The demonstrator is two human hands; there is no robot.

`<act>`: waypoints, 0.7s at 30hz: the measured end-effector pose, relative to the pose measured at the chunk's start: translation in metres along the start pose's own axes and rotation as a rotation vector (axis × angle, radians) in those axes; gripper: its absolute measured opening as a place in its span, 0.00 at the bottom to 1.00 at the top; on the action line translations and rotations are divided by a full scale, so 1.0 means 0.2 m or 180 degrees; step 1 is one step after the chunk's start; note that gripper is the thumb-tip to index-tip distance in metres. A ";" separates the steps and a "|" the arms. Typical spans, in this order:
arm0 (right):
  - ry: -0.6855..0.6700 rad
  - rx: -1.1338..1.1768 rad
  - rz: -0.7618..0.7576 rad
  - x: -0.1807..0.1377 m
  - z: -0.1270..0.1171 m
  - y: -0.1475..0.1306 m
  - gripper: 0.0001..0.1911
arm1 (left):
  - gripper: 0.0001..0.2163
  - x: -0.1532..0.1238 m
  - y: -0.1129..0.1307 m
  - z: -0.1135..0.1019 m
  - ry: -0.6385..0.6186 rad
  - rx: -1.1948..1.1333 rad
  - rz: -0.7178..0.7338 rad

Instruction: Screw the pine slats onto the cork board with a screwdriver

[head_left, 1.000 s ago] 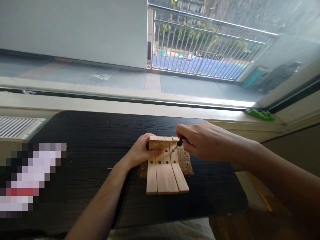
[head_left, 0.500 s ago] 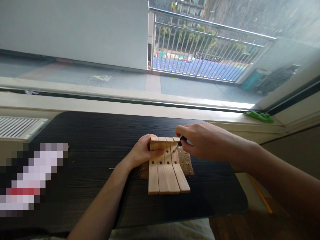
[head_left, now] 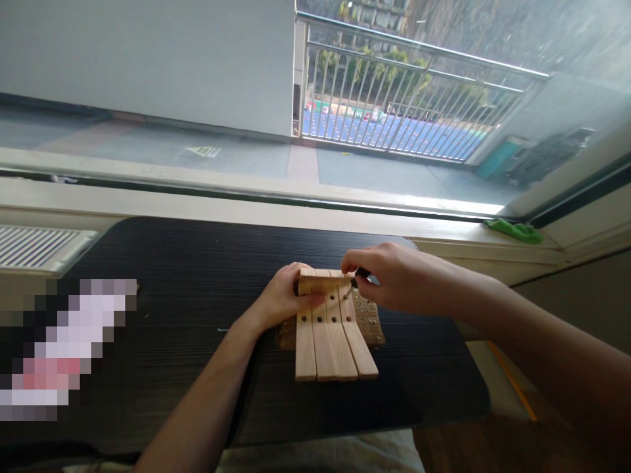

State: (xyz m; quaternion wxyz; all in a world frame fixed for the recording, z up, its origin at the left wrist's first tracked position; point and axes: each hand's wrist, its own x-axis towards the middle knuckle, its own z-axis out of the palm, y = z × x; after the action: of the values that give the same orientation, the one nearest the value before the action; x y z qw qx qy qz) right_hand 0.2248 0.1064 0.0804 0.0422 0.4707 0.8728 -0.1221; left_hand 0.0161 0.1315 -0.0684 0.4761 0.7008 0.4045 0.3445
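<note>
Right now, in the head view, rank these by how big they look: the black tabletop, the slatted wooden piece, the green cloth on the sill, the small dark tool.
1. black tabletop
2. slatted wooden piece
3. green cloth, farther from the camera, so true size unsure
4. dark tool, mostly hidden by the right hand

Table: black wood-grain tabletop (head_left: 172, 276), rounded corners, long edge towards the viewer.
Lying on it:
- one brown perforated board (head_left: 371, 322), flat, right of centre;
- one panel of four pale wooden slats (head_left: 335, 348) with drilled holes, laid across the board, tilted, near end down on the tabletop;
- one pixelated item (head_left: 64, 348) at the left edge, not identifiable.
</note>
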 end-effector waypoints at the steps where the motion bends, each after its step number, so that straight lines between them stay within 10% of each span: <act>1: 0.0002 0.0008 -0.0009 0.00 0.00 0.00 0.12 | 0.14 0.00 0.00 0.00 -0.0008 0.0003 0.0009; 21: -0.0057 -0.0431 0.0090 -0.03 -0.04 -0.04 0.06 | 0.13 -0.01 0.03 0.00 -0.0006 0.0014 -0.0107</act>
State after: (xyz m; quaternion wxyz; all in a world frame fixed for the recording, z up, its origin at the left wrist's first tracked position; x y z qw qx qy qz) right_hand 0.2217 0.0999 0.0897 0.0835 0.4780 0.8719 -0.0665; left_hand 0.0165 0.1291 -0.0635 0.4806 0.6952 0.4166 0.3349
